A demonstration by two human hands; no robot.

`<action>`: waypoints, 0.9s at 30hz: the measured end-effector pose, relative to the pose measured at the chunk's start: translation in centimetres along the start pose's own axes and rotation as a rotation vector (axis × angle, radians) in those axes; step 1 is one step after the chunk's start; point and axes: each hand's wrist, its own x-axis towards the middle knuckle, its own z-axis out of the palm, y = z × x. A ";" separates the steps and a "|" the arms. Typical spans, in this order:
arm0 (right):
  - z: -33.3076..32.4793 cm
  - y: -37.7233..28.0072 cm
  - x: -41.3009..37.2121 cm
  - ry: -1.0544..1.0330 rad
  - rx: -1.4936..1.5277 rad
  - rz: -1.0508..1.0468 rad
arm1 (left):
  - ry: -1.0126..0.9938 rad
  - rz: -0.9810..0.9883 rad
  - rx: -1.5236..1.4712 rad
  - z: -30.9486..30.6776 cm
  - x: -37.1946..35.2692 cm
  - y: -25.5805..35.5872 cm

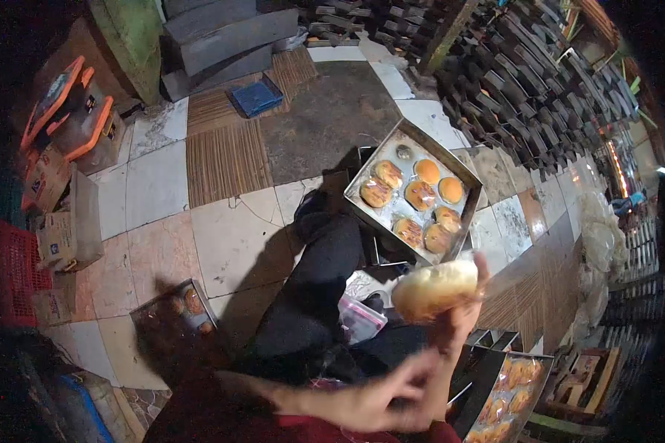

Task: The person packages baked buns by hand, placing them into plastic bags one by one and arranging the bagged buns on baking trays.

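My right hand (462, 321) is raised and shut on a round bread bun (434, 290), pale on one side and browned on the other. Below it, my left hand (403, 391) reaches across my lap, blurred, fingers apart and with nothing visible in them. Beyond the bun, a square metal baking tray (373, 207) carries several browned buns (420, 196) and a small dark round piece. Between my legs lies a clear plastic bag (362, 321) with a pink edge.
Packed buns fill a box (506, 399) at lower right. A second tray (151, 303) with buns sits on the tiled floor at left. A blue tray (256, 97) lies farther off. Stacked dark tins (524, 81) line the back right; cartons (66, 229) and a red crate (11, 258) stand left.
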 end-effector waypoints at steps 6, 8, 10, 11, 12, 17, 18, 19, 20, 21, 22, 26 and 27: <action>1.3 7.3 -6.1 -0.260 -0.228 0.615 | -0.269 0.346 -0.216 -10.2 -3.1 5.1; 0.9 11.5 -9.7 -0.239 -0.307 0.582 | 0.666 0.083 0.292 -12.2 -3.6 6.3; 0.8 11.7 -10.1 -0.058 -0.353 0.690 | 1.029 0.135 0.800 -15.6 -2.7 3.0; 0.8 11.9 -9.6 -0.035 -0.385 0.661 | 1.023 0.075 0.913 -16.6 -2.5 1.7; 1.3 12.1 -8.5 -0.008 -0.418 0.626 | 1.007 0.018 1.025 -17.5 -2.3 0.4; 3.2 10.2 -4.4 -0.056 -0.519 0.472 | 0.934 -0.292 0.868 -15.9 1.8 2.1; 3.8 7.6 -4.5 -0.056 -0.564 0.342 | 0.818 -0.034 0.990 -14.1 1.1 3.2; 3.9 5.0 -4.5 -0.123 -0.647 0.048 | 0.686 0.232 1.101 -12.8 0.6 4.1; 3.8 3.4 -4.8 -0.184 -0.722 -0.251 | 0.560 0.504 1.162 -12.1 0.0 4.7; 3.7 3.1 -5.6 -0.140 -0.717 -0.335 | 0.520 0.580 1.134 -11.8 -0.1 4.8; 3.6 3.0 -6.2 -0.097 -0.714 -0.418 | 0.480 0.656 1.102 -11.7 0.0 4.8; 2.5 3.8 -7.0 -0.144 -0.745 -0.146 | 0.445 0.560 1.150 -12.5 -0.3 4.1; 2.1 3.9 -7.6 -0.131 -0.559 -0.332 | 0.391 0.602 1.067 -11.4 0.0 5.0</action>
